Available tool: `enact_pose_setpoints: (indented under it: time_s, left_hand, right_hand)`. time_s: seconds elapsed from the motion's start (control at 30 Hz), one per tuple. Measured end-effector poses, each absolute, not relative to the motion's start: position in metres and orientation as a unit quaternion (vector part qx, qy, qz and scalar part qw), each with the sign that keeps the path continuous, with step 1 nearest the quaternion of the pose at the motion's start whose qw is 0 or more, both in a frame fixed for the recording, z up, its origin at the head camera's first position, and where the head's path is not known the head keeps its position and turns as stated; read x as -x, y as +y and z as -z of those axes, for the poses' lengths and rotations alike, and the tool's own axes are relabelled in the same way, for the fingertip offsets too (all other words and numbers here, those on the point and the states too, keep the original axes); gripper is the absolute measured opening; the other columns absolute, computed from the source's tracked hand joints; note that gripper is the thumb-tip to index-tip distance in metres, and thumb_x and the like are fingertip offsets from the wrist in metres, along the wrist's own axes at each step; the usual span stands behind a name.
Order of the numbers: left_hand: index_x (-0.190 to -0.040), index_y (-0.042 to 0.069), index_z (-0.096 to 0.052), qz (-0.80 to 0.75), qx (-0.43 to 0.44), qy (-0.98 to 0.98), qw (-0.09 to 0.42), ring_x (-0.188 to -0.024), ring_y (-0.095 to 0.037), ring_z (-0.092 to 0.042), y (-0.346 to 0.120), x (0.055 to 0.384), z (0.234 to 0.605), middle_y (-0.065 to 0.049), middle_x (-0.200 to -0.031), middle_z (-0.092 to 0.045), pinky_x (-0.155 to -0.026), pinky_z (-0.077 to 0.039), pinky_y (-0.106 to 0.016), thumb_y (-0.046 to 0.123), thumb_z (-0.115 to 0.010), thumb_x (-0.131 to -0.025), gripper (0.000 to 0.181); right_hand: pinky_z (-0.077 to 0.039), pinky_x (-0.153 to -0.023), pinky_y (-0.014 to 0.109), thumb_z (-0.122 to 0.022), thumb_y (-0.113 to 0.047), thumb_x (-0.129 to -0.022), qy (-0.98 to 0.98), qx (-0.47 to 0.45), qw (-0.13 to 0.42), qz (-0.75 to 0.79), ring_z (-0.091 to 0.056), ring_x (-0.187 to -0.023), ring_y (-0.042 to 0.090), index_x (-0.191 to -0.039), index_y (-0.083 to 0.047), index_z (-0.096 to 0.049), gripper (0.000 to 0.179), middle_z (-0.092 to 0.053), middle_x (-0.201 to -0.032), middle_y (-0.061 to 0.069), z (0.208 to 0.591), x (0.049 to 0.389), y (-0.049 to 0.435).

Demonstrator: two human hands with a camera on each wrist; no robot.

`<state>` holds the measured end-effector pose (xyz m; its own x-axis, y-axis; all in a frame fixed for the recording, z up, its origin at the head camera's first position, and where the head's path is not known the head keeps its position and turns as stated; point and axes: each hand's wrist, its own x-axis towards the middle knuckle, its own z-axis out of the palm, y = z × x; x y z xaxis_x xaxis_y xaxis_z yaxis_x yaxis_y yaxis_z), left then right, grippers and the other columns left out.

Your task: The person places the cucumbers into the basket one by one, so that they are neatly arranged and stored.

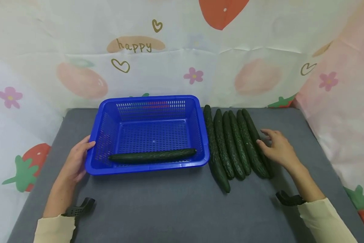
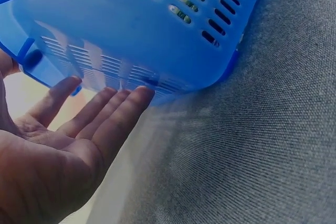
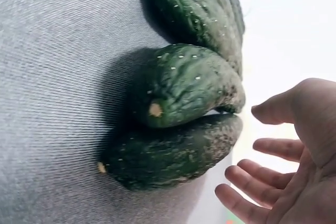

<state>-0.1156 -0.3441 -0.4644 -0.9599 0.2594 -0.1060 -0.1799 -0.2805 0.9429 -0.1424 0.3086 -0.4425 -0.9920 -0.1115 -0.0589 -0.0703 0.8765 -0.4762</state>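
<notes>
A blue plastic basket [image 1: 148,168] with slotted walls stands on the grey cloth at centre left. Inside it one long dark green cucumber [image 1: 152,156] lies along the near side. My left hand [image 1: 78,157] holds the basket's left rim, thumb over the edge; in the left wrist view its fingers [image 2: 118,121] reach to the outer wall. Several cucumbers [image 1: 216,158] lie side by side, to the right of the basket. My right hand [image 1: 279,148], fingers spread and relaxed, hovers beside the rightmost cucumber [image 1: 253,135]. A gap shows between hand and cucumbers [image 3: 178,153] in the right wrist view.
Grey cloth [image 1: 175,206] covers the table. Behind it hangs a pale printed curtain [image 1: 169,74], which continues along both sides. The leftmost loose cucumber lies close against the basket's right side. Dark straps [image 1: 291,199] sit at both wrists.
</notes>
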Motion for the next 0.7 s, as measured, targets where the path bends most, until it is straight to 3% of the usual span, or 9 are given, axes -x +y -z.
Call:
enact_pose_setpoints:
  time_s: [0.17,0.7]
  left_hand:
    - [-0.145,0.025,-0.051,-0.792,-0.023,0.594,0.139,-0.11,-0.012,-0.077,-0.344,0.116,0.464,0.006,-0.126,-0.076,-0.085,-0.065,-0.031,0.02,-0.04,-0.115,0.032]
    - [-0.144,0.024,-0.051,-0.793,-0.027,0.59,0.147,-0.108,-0.012,-0.077,-0.345,0.116,0.462,0.005,-0.124,-0.076,-0.085,-0.066,-0.032,0.02,-0.039,-0.116,0.031]
  right_hand:
    - [-0.048,-0.097,0.072,-0.057,-0.027,-0.108,0.966,0.052,0.061,0.244,-0.059,-0.125,0.056,-0.153,0.009,-0.044,0.059,-0.051,-0.145,0.04,0.446,0.145,0.309]
    - [-0.052,-0.096,0.068,-0.058,-0.029,-0.108,0.961,0.045,0.12,0.246,-0.063,-0.122,0.056,-0.151,0.014,-0.043,0.062,-0.059,-0.139,0.042,0.446,0.162,0.311]
